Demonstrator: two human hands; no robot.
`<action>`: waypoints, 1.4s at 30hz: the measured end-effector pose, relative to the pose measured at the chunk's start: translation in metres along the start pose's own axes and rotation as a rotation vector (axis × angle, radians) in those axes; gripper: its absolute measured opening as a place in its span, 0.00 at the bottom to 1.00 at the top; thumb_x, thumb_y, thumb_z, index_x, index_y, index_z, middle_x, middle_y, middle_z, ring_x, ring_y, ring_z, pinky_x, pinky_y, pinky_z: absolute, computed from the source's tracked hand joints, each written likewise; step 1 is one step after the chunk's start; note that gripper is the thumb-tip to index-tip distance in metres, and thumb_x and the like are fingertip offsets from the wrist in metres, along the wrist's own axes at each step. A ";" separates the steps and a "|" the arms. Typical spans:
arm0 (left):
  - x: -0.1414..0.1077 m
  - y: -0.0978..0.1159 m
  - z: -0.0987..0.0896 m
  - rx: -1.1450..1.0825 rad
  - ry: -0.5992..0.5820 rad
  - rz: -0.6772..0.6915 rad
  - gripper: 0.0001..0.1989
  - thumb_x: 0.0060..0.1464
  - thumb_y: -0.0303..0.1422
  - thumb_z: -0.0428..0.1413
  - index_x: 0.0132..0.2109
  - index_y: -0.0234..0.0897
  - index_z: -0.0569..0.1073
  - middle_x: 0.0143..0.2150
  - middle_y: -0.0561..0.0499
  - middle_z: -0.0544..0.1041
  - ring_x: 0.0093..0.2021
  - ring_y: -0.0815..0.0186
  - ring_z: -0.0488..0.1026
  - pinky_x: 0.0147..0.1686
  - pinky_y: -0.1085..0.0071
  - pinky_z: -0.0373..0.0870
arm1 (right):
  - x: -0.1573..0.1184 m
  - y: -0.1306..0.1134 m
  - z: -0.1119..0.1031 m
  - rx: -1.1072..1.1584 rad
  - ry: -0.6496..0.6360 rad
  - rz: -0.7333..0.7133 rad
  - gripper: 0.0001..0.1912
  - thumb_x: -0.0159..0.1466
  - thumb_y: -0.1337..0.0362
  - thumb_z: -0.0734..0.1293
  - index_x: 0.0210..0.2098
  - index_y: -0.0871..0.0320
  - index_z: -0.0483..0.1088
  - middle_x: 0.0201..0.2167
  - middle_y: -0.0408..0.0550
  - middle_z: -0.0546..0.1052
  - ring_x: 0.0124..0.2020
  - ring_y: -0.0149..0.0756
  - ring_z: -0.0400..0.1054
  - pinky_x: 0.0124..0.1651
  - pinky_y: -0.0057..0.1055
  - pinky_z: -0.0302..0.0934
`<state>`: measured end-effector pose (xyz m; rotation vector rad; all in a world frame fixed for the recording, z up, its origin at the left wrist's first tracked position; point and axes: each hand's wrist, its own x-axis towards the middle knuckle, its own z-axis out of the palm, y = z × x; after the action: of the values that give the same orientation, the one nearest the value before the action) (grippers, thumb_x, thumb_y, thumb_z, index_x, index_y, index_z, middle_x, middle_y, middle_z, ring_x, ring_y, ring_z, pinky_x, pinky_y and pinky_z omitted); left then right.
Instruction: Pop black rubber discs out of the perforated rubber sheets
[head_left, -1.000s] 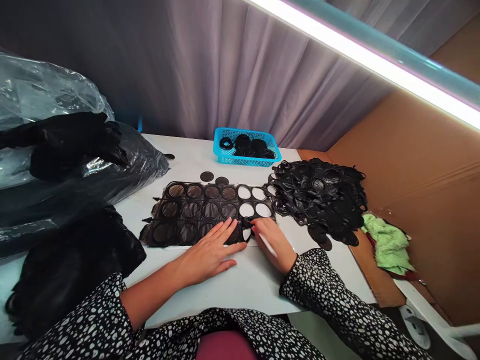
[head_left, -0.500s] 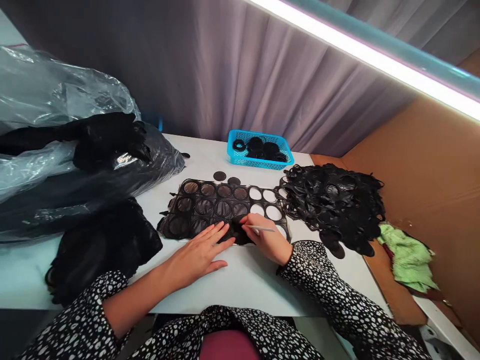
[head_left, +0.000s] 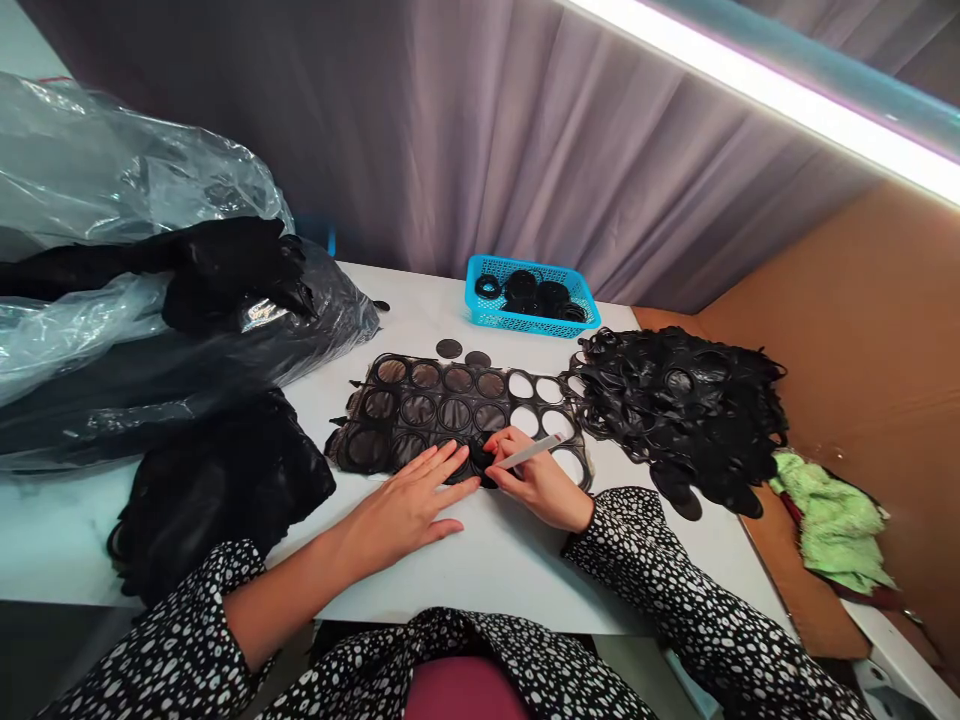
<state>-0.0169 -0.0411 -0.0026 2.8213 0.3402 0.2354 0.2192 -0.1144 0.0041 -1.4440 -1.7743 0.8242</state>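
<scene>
A thin black rubbery sheet (head_left: 411,448) with rows of round rings lies on the white table (head_left: 450,580). Its left part still has dark discs inside the rings; white circles show through holes at the right. My left hand (head_left: 412,505) rests flat on the sheet's front edge, fingers spread, holding nothing. Just right of it, my right hand (head_left: 538,480) is closed around a slim metallic tool (head_left: 529,452), its fingertips at the sheet. What the fingertips touch there is too dark to make out. Two loose discs (head_left: 449,349) lie behind the sheet.
A blue basket (head_left: 532,322) with black rings and discs stands at the back. Black scraps (head_left: 682,400) are heaped at right, beside a green cloth (head_left: 836,520). Clear plastic bags (head_left: 135,180) and a black bundle (head_left: 217,490) fill the left. A lamp (head_left: 750,85) crosses above.
The whole view has shifted slightly, moving things a little to the right. The tool in my right hand has turned, its far end now higher. My left hand stays on the sheet.
</scene>
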 end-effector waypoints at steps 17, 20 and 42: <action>-0.004 0.001 -0.004 0.021 0.023 -0.011 0.25 0.64 0.40 0.54 0.66 0.46 0.62 0.72 0.42 0.50 0.70 0.48 0.51 0.63 0.49 0.57 | 0.012 0.017 -0.043 -0.444 0.432 0.017 0.07 0.69 0.67 0.58 0.34 0.56 0.64 0.30 0.47 0.72 0.30 0.37 0.66 0.35 0.32 0.61; 0.007 0.003 -0.015 0.047 0.004 -0.027 0.23 0.63 0.44 0.54 0.62 0.45 0.66 0.67 0.41 0.62 0.67 0.48 0.60 0.61 0.51 0.61 | 0.026 0.019 -0.062 -0.486 0.423 0.019 0.07 0.68 0.66 0.59 0.33 0.56 0.64 0.31 0.48 0.73 0.32 0.38 0.66 0.36 0.32 0.59; 0.038 -0.023 0.006 0.119 0.013 -0.127 0.29 0.61 0.42 0.57 0.65 0.42 0.61 0.70 0.39 0.57 0.70 0.45 0.50 0.64 0.48 0.55 | 0.047 0.030 -0.018 -0.022 0.024 -0.040 0.10 0.67 0.65 0.63 0.29 0.56 0.64 0.41 0.48 0.68 0.44 0.37 0.64 0.48 0.36 0.60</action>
<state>0.0154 -0.0114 -0.0109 2.9011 0.5512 0.2134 0.2436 -0.0621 -0.0047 -1.4224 -1.7941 0.7659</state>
